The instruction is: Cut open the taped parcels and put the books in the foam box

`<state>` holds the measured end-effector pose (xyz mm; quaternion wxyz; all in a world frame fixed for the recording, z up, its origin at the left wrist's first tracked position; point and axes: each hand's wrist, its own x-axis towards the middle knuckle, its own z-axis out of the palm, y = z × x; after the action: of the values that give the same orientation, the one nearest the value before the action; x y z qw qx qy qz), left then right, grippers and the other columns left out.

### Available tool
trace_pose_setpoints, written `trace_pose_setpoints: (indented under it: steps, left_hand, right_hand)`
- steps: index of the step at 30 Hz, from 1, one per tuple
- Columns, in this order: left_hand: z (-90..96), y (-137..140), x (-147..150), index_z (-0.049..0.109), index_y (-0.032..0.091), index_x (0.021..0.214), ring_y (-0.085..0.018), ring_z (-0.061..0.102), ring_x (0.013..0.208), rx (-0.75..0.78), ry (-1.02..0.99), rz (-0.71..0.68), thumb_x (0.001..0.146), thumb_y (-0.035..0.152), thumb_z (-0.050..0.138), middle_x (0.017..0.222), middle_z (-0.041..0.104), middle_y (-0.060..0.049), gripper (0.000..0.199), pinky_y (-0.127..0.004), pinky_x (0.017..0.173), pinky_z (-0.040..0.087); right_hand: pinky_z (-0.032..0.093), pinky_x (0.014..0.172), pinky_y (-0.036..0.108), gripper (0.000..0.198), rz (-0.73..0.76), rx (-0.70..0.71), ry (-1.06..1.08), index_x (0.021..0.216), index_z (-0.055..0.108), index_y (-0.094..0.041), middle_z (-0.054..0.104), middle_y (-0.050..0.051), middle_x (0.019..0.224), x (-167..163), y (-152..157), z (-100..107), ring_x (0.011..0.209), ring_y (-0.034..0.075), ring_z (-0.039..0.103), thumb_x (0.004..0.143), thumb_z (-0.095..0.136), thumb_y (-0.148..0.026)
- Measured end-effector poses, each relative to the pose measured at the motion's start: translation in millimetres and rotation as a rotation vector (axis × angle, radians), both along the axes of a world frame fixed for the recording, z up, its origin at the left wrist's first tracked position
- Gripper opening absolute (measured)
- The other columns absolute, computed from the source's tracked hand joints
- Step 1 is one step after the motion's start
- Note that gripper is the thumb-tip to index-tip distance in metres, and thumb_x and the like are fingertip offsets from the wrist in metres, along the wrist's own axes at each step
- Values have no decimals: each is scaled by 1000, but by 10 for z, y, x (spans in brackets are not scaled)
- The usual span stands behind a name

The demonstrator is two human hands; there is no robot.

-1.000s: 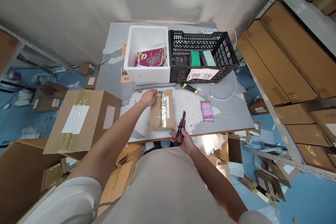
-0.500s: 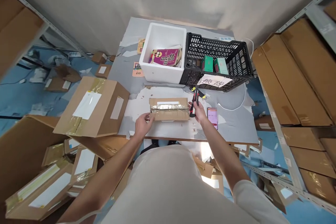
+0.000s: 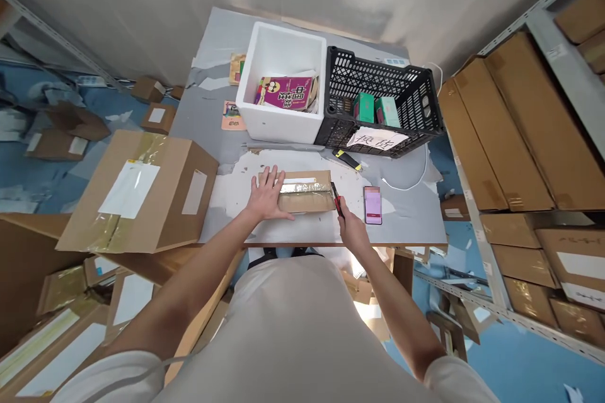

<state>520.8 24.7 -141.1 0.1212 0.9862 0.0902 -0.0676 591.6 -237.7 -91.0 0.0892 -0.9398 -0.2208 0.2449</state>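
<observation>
A small cardboard box [image 3: 307, 201], sealed with shiny tape along its middle, lies near the table's front edge. Fingers spread, my left hand [image 3: 268, 196] presses flat on the box's left end. A red and black box cutter [image 3: 336, 199] is gripped in my right hand [image 3: 352, 227], its tip at the box's right end by the tape. Whether the blade touches the tape I cannot tell. To the right of that hand lies a phone [image 3: 373, 206] with a pink screen. A second cutter, yellow and black [image 3: 347, 160], rests behind the box.
At the table's back stand a white foam bin [image 3: 283, 129] with books and a black crate [image 3: 378, 69] holding green boxes. A large taped carton [image 3: 174, 182] sits on the left. Shelves of cartons [image 3: 534, 126] line the right side.
My left hand has gone from holding the box's left edge to lying spread on top. My right hand has turned the cutter and lowered it to the box's right end. The view shifted slightly.
</observation>
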Motion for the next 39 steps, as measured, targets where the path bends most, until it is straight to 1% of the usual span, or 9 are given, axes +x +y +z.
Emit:
trace_pose_setpoints:
  steps: [8,15,20,24,27,30,33,36,39]
  left_hand:
    - [33,-46,7,4,10,147,-42,-2,138,0,45,24,49,82,55,153,4,-20,132,-61,104,11]
    - [27,-73,12,-2,12,147,-42,-3,138,-6,72,57,46,84,55,154,-1,-20,136,-60,102,19]
    - [44,-72,35,-4,11,147,-42,-5,138,-5,99,68,49,84,52,154,-2,-20,135,-58,100,24]
    - [57,-75,51,-6,12,147,-42,-6,138,-29,124,84,51,83,53,154,-2,-20,133,-58,98,27]
    - [80,-79,50,-4,11,147,-43,-7,137,-47,127,87,51,82,55,153,-2,-20,133,-59,98,26]
    - [98,-83,49,-3,11,147,-43,-9,137,-52,134,105,52,80,56,153,-3,-20,131,-59,98,26]
    - [91,-84,50,-3,11,147,-43,-9,137,-53,123,108,53,79,56,153,-3,-20,130,-60,99,25]
    - [61,-81,42,-3,11,147,-43,-9,138,-56,108,95,52,79,57,153,-4,-21,131,-61,101,19]
    - [23,-67,30,-2,10,147,-44,-9,138,-52,85,76,51,78,58,153,-3,-22,132,-65,103,11]
  right_hand:
    - [39,70,31,63,62,-247,-27,148,6,-19,65,12,92,34,324,158,82,24,62,92,33,-16]
    - [42,71,31,66,133,-399,11,148,7,-18,65,15,91,116,411,385,84,25,63,89,37,-12]
    - [43,71,30,74,134,-458,-6,148,6,-15,64,17,96,91,520,370,90,25,63,83,41,-4]
    - [44,72,33,70,152,-426,42,147,12,-19,64,17,95,144,473,303,88,27,63,85,44,-10]
    - [44,71,34,72,143,-391,17,147,17,-18,64,18,95,209,473,278,90,29,62,82,45,-8]
    - [43,67,32,72,155,-423,35,145,22,-18,65,18,94,208,437,293,87,28,63,78,45,-5]
    - [40,64,31,67,197,-442,69,144,26,-22,65,16,89,145,289,350,81,27,63,81,46,-9]
    - [38,65,30,63,178,-363,47,145,23,-25,66,14,87,61,76,445,78,26,62,87,43,-17]
    - [38,66,28,62,113,-197,76,147,15,-26,67,10,88,-16,-182,507,76,23,61,91,40,-27]
